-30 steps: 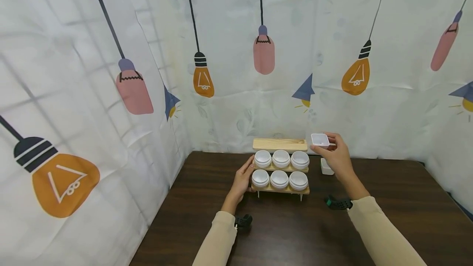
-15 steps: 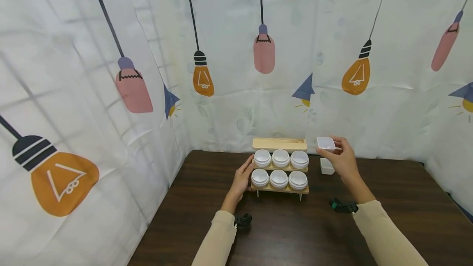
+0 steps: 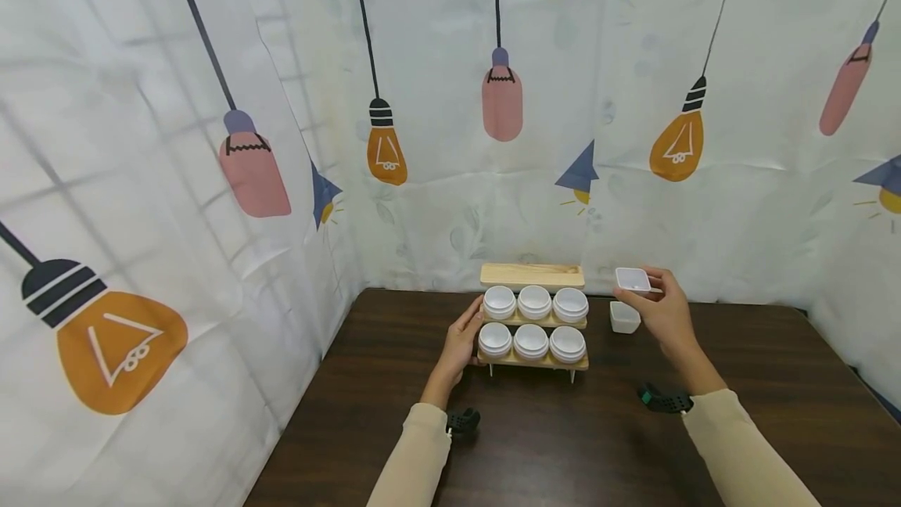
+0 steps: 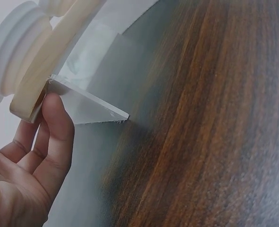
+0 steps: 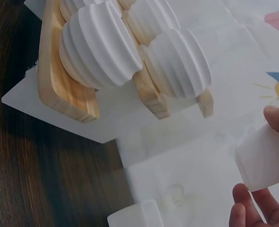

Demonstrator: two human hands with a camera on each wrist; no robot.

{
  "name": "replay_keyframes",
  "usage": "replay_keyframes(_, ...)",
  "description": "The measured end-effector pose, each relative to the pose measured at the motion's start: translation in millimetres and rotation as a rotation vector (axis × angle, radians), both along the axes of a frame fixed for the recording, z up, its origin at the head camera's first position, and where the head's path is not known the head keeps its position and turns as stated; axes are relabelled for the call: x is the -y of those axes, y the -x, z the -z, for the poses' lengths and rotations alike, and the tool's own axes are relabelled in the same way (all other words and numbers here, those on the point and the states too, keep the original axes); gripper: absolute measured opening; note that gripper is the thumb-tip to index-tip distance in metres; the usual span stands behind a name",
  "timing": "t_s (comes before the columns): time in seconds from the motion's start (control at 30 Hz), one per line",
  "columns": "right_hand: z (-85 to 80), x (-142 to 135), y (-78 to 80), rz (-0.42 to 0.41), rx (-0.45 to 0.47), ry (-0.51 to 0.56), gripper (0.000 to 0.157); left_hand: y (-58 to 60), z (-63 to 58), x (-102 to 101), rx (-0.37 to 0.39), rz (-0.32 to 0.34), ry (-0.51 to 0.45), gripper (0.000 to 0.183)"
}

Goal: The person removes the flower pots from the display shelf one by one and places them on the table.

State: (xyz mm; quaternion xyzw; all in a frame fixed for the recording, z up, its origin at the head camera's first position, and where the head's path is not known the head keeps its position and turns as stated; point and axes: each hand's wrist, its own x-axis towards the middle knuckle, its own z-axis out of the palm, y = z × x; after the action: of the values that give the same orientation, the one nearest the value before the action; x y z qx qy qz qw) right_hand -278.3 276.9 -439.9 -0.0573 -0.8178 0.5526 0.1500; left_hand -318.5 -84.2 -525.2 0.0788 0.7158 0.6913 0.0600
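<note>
A tiered wooden rack [image 3: 533, 276] stands at the table's back, with white round ribbed jars [image 3: 531, 341] on its lower two tiers and a bare top shelf. My left hand [image 3: 461, 340] grips the rack's left end; in the left wrist view a fingertip presses under the wooden board [image 4: 45, 61], beside a white triangular support [image 4: 89, 101]. Right of the rack, my right hand [image 3: 665, 311] pinches a small white square cup [image 3: 633, 282] with a thin tab, held upright in the air. Another white square cup [image 3: 624, 318] sits on the table just below it.
A dark wood table [image 3: 549, 444] lies beneath everything. White curtain [image 3: 436, 217] printed with lamps hangs close behind the rack and along the left side. Each wrist wears a black strap [image 3: 665, 400].
My right hand has carried the square cup rightward and slightly down, away from the rack to over the other cup. The left hand and the rack stay put.
</note>
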Motion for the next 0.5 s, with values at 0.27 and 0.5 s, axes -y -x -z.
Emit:
replay_keyframes(0.27, 3.1, -3.3, -1.2, 0.028, 0.012, -0.002, 0.078, -1.7, -0.3, -1.2, -0.009, -0.008, 0.002, 0.054)
replay_keyframes(0.5, 8.8, -7.3, -0.2, 0.044, 0.003, -0.002, 0.076, -0.6, -1.1, -0.4, -0.006, -0.006, 0.001, 0.053)
